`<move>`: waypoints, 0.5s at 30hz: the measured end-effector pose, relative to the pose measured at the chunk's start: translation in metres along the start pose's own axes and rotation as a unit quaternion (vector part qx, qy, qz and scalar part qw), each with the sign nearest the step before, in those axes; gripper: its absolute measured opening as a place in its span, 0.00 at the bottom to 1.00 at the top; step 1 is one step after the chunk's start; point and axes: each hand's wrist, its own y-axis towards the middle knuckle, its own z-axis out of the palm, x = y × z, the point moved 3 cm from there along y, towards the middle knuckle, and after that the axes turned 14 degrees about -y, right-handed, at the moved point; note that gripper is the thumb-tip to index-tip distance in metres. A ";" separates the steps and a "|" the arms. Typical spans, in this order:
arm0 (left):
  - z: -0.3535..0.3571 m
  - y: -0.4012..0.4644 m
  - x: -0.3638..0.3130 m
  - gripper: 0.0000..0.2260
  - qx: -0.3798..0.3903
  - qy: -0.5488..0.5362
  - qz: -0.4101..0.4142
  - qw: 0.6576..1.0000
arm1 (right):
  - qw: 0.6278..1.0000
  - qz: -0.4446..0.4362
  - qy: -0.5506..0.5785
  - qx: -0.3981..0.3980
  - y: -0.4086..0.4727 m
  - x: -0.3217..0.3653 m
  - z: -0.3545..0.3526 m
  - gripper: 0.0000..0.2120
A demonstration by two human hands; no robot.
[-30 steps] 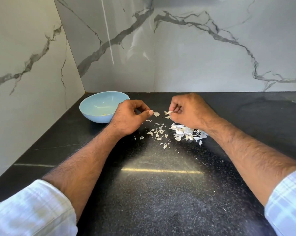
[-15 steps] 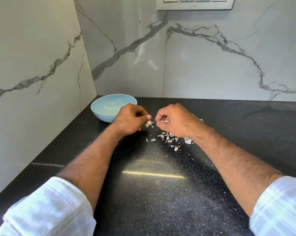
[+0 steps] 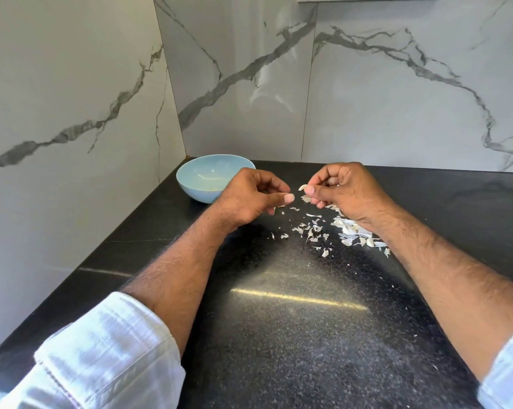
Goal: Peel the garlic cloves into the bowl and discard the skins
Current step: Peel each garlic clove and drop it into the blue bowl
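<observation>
A black speckled stone table is filling the lower half of the view, running into a corner where 2 white marble-look walls with grey veining are meeting, and a bright streak of light is glaring off the polished top near the middle. A pale blue bowl is sitting on the table close to that corner, its near right rim partly hidden behind the left hand; what is lying in its bottom is too faint to tell. Scattered garlic skins are lying on the table between and just below the 2 hands, thickening into a heap of skins and cloves that is lying right beside the right wrist. Both forearms are reaching forward from rolled white sleeves, the hands hovering above the table and near each other without touching. The left hand is turning palm inward, its fingers loosely curling and the thumb stretching out toward the right, holding nothing that can be seen. The right hand is hanging opposite, its thumb and fingers pinching a garlic clove whose pale tip is poking out toward the left hand, while the remaining fingers are curling under the palm. The clove is being held in the air above the loose skins, to the right of the bowl and apart from it.
</observation>
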 end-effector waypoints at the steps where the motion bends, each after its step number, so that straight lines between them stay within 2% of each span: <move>1: 0.002 -0.001 -0.001 0.09 0.000 -0.013 0.003 1.000 | 1.000 0.002 0.014 0.000 0.000 0.000 -0.001 0.08; 8: 0.011 0.000 -0.003 0.07 0.000 -0.020 0.010 1.000 | 0.998 -0.006 0.055 0.003 -0.005 0.009 0.005 0.08; 11: 0.009 0.001 -0.002 0.05 -0.019 -0.025 0.011 0.999 | 0.998 0.018 0.054 0.022 -0.004 0.009 0.004 0.06; 14: 0.004 0.003 -0.001 0.05 -0.038 -0.012 0.010 0.999 | 0.992 0.022 -0.123 -0.018 -0.002 0.003 -0.005 0.20; 15: 0.002 0.003 0.000 0.05 -0.039 -0.009 0.006 0.999 | 0.986 0.009 -0.166 -0.029 -0.003 0.004 -0.007 0.20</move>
